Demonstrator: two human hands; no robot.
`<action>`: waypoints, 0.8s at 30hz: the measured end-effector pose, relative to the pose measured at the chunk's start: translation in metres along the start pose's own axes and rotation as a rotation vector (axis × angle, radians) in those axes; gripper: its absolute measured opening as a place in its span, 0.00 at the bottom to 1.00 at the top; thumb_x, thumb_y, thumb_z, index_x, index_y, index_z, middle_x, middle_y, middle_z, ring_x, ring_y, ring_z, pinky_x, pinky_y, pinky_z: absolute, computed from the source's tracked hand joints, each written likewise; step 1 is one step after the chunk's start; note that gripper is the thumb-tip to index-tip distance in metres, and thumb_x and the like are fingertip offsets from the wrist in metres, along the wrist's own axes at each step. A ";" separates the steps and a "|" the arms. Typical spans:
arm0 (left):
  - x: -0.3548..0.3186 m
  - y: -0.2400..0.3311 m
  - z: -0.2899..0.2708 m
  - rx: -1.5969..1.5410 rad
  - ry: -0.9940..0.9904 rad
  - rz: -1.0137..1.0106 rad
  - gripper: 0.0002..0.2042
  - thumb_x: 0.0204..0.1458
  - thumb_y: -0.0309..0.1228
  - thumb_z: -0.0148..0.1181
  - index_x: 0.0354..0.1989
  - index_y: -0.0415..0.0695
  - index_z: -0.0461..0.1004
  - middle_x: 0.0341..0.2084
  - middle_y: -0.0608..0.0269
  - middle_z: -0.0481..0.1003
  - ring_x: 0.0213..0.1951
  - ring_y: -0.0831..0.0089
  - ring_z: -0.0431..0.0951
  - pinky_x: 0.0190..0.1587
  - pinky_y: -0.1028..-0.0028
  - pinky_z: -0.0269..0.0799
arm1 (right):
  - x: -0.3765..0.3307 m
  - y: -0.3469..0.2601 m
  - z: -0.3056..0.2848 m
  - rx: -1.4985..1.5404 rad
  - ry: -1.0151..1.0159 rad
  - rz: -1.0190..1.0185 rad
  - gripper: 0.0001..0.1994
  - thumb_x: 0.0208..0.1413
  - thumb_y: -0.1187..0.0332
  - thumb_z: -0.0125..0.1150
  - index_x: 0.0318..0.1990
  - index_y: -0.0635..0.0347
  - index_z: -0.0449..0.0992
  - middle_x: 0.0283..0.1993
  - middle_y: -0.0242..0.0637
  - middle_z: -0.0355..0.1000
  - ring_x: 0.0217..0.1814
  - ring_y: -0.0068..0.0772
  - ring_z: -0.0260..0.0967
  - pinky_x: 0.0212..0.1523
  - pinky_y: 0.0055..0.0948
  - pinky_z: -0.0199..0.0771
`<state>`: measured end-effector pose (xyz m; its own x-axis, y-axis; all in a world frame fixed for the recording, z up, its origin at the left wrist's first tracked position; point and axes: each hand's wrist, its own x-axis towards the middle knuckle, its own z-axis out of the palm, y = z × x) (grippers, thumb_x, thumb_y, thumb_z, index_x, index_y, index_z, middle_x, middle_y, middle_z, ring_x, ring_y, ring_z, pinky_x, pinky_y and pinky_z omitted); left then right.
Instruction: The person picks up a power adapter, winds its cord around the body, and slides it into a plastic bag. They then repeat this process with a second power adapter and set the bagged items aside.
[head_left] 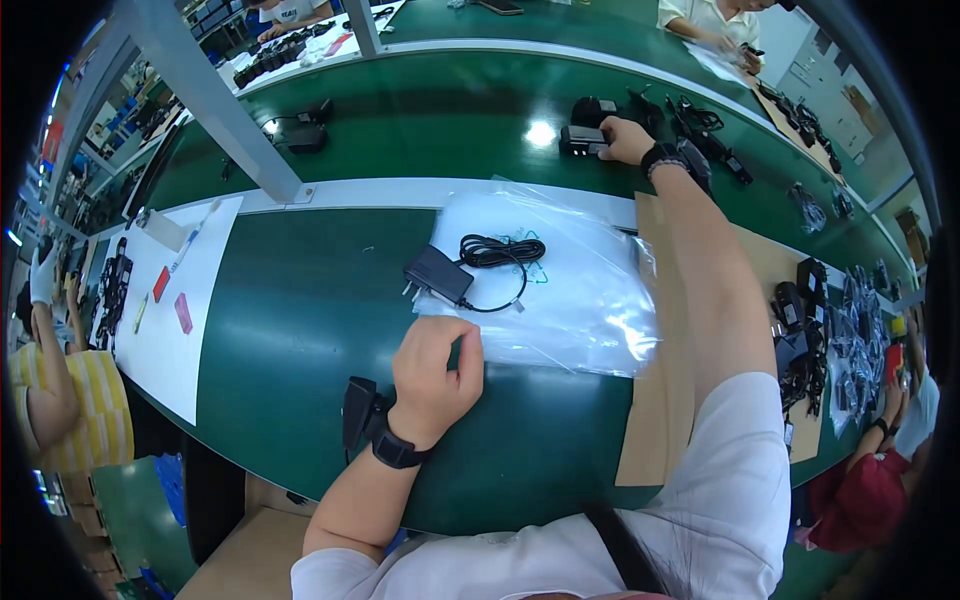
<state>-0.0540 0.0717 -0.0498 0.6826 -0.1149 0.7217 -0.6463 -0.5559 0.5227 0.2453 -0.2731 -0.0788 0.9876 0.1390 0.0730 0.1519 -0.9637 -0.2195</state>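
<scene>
Over the head view, the right hand [627, 143] grasps a boxy black adapter [580, 141] on the far right worktop [450, 120]; nearby cables [700, 118] could snag it. The left hand [437, 378] is loosely clenched beside a plug-in adapter [438, 275], which might slide on slick plastic bags [590, 310] if bumped.

White sheet [215, 245] on the left of the green tabletop [280, 340], bearing a red block [161, 284] and a pink block [183, 313]. Grey metal post [220, 100], beyond. Co-workers: yellow-striped clothing [95, 410], far left; dark red clothing [865, 490], lower right.
</scene>
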 end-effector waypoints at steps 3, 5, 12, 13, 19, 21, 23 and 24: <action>-0.001 0.000 0.000 -0.015 0.005 0.014 0.06 0.40 0.17 0.57 0.27 0.39 0.68 0.22 0.58 0.71 0.23 0.61 0.71 0.25 0.71 0.67 | -0.028 -0.015 -0.041 0.352 0.184 -0.057 0.24 0.41 0.67 0.65 0.49 0.60 0.67 0.46 0.52 0.69 0.46 0.47 0.68 0.46 0.34 0.68; -0.003 0.001 0.000 -0.034 0.011 0.030 0.06 0.41 0.17 0.57 0.27 0.39 0.68 0.22 0.58 0.71 0.23 0.62 0.71 0.25 0.71 0.66 | -0.049 -0.024 -0.082 0.685 0.338 -0.073 0.23 0.50 0.71 0.59 0.54 0.63 0.63 0.45 0.37 0.69 0.46 0.28 0.65 0.48 0.25 0.64; -0.006 0.005 0.002 -0.194 0.079 -0.159 0.05 0.46 0.22 0.57 0.31 0.38 0.69 0.25 0.58 0.71 0.24 0.68 0.72 0.26 0.76 0.68 | -0.145 -0.068 -0.188 0.911 0.512 -0.319 0.11 0.55 0.65 0.54 0.41 0.60 0.68 0.35 0.29 0.69 0.33 0.19 0.62 0.37 0.20 0.63; -0.007 0.008 0.003 -0.212 0.084 -0.171 0.05 0.46 0.22 0.57 0.31 0.38 0.69 0.25 0.58 0.71 0.24 0.69 0.72 0.26 0.76 0.68 | -0.157 -0.075 -0.197 0.936 0.522 -0.348 0.08 0.55 0.64 0.53 0.37 0.59 0.69 0.31 0.28 0.69 0.29 0.19 0.62 0.34 0.21 0.64; -0.008 0.032 0.002 -0.389 -0.064 -0.218 0.16 0.45 0.27 0.60 0.43 0.40 0.66 0.34 0.59 0.73 0.37 0.69 0.73 0.42 0.71 0.66 | -0.244 -0.126 -0.234 1.747 0.320 -0.357 0.12 0.61 0.61 0.42 0.38 0.62 0.64 0.24 0.28 0.58 0.30 0.24 0.57 0.30 0.21 0.61; -0.007 0.050 0.011 -0.421 -0.177 -0.195 0.18 0.45 0.29 0.60 0.45 0.40 0.65 0.37 0.58 0.72 0.40 0.68 0.72 0.44 0.70 0.65 | -0.280 -0.129 -0.240 1.765 0.241 -0.434 0.13 0.61 0.60 0.42 0.39 0.63 0.64 0.24 0.28 0.57 0.28 0.23 0.55 0.28 0.20 0.60; -0.010 0.060 0.022 -0.430 -0.352 -0.145 0.25 0.43 0.31 0.61 0.52 0.41 0.61 0.45 0.53 0.68 0.48 0.62 0.68 0.49 0.67 0.63 | -0.306 -0.136 -0.235 1.870 0.096 -0.499 0.14 0.60 0.60 0.43 0.41 0.64 0.64 0.22 0.27 0.52 0.25 0.21 0.48 0.23 0.19 0.53; -0.006 0.066 0.031 -0.440 -0.366 -0.066 0.27 0.43 0.31 0.61 0.53 0.41 0.60 0.46 0.52 0.67 0.49 0.59 0.66 0.50 0.65 0.62 | -0.316 -0.137 -0.233 1.871 0.102 -0.487 0.14 0.60 0.60 0.43 0.41 0.64 0.64 0.22 0.27 0.52 0.25 0.21 0.48 0.23 0.19 0.53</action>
<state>-0.0899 0.0102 -0.0335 0.7494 -0.4128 0.5176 -0.6257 -0.1859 0.7576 -0.0972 -0.2379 0.1548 0.8590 0.1997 0.4715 0.2817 0.5847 -0.7608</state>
